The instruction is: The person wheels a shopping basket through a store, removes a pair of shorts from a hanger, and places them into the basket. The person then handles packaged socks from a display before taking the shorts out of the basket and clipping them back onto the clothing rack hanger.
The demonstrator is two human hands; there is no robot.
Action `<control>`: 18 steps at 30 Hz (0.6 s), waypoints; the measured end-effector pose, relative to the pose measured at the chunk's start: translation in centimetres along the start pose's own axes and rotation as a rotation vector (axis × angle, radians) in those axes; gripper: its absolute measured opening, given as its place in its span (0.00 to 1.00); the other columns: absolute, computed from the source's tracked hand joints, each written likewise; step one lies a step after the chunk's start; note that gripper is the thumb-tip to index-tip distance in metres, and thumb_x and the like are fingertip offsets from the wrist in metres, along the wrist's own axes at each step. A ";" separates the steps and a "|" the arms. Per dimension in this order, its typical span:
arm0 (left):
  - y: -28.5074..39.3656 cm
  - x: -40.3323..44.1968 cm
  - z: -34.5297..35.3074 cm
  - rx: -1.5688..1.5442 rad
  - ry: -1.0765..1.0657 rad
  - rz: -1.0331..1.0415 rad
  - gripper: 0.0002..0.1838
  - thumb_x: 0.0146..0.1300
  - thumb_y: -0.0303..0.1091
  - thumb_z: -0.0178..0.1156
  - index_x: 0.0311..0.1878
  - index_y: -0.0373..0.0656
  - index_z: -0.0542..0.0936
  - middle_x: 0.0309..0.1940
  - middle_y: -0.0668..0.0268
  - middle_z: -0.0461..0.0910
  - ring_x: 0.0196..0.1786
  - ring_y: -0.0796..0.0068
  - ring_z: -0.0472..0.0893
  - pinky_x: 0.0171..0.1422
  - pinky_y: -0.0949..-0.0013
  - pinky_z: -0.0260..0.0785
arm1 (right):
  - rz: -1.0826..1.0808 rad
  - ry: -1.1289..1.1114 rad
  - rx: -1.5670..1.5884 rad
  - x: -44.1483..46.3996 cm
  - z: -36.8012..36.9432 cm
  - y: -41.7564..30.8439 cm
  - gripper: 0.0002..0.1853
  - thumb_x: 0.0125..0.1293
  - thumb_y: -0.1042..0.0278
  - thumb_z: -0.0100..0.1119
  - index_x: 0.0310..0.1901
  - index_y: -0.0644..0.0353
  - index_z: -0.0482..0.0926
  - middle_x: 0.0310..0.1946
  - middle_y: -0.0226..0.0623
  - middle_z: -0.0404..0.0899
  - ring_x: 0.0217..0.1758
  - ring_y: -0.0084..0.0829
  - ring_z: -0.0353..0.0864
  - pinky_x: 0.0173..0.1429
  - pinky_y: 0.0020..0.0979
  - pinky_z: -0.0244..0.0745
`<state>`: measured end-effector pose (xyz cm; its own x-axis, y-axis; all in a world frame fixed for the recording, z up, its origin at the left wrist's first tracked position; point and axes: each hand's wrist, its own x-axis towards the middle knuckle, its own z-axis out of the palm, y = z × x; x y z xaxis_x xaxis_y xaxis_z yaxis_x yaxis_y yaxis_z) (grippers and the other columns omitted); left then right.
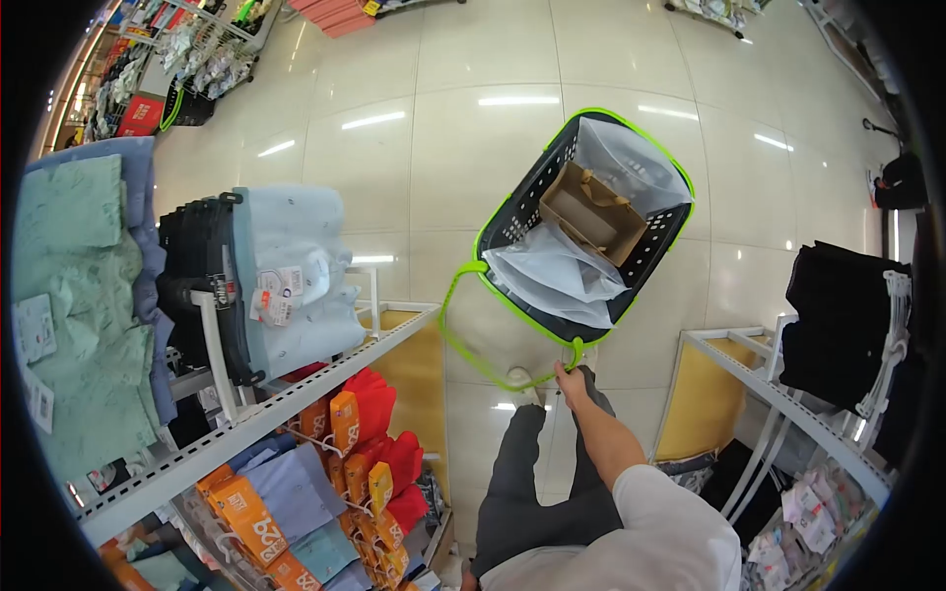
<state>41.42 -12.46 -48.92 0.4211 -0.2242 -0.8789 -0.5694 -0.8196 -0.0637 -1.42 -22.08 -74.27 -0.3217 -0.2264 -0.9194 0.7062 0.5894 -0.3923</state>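
Note:
My right hand (569, 382) is closed around the bright green handle (456, 345) of a dark shopping basket (647, 258). The basket is in front of my feet, with a green rim and perforated sides. Inside it, a brown paper bag (581, 219) with ribbon handles lies between a white translucent plastic bag (631, 163) at the far end and more white plastic bags (552, 271) at the near end. A small patch of skin at the bottom edge may be my left hand (468, 577); its fingers cannot be made out.
To my left, a white metal rack (266, 419) carries hanging clothes and orange-tagged packs (246, 512). Another rack (788, 404) with black garments (838, 325) stands to my right. Glossy floor tiles (463, 148) stretch ahead. Further displays (197, 59) are at upper left.

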 end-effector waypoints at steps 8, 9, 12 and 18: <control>-0.4 -4.8 -1.1 -0.249 -0.035 0.047 0.26 0.59 0.51 0.49 0.56 0.47 0.63 0.42 0.60 0.70 0.41 0.64 0.73 0.41 0.62 0.67 | -0.152 0.173 -0.081 -4.4 -2.3 -0.1 0.21 0.63 0.51 0.51 0.29 0.65 0.72 0.21 0.35 0.72 0.23 0.25 0.73 0.27 0.25 0.67; -0.2 -5.3 -1.4 -0.280 -0.044 0.057 0.26 0.59 0.51 0.49 0.56 0.47 0.63 0.42 0.60 0.70 0.40 0.64 0.73 0.40 0.62 0.67 | -0.184 0.226 -0.028 -4.6 -2.4 -0.3 0.21 0.63 0.51 0.50 0.28 0.65 0.71 0.20 0.35 0.72 0.21 0.25 0.72 0.25 0.25 0.67; 1.2 -5.9 -2.7 -0.381 -0.065 0.103 0.26 0.60 0.52 0.49 0.56 0.48 0.63 0.42 0.62 0.69 0.39 0.65 0.73 0.39 0.63 0.67 | -0.137 0.430 0.137 -7.1 -2.4 -3.7 0.24 0.61 0.48 0.50 0.22 0.63 0.71 0.12 0.34 0.70 0.15 0.27 0.69 0.18 0.29 0.62; 5.8 -8.1 -4.3 -0.552 -0.170 0.222 0.26 0.60 0.53 0.48 0.57 0.50 0.62 0.41 0.64 0.69 0.38 0.66 0.73 0.37 0.63 0.68 | 0.154 0.070 0.264 -11.9 -5.7 -7.9 0.13 0.59 0.63 0.52 0.22 0.61 0.68 0.11 0.34 0.66 0.12 0.28 0.66 0.15 0.30 0.61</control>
<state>37.76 -17.70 -40.13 0.1904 -0.3708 -0.9090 -0.1624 -0.9251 0.3433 -6.80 -19.60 -60.04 -0.2343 -0.0912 -0.9679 0.8863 0.3889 -0.2512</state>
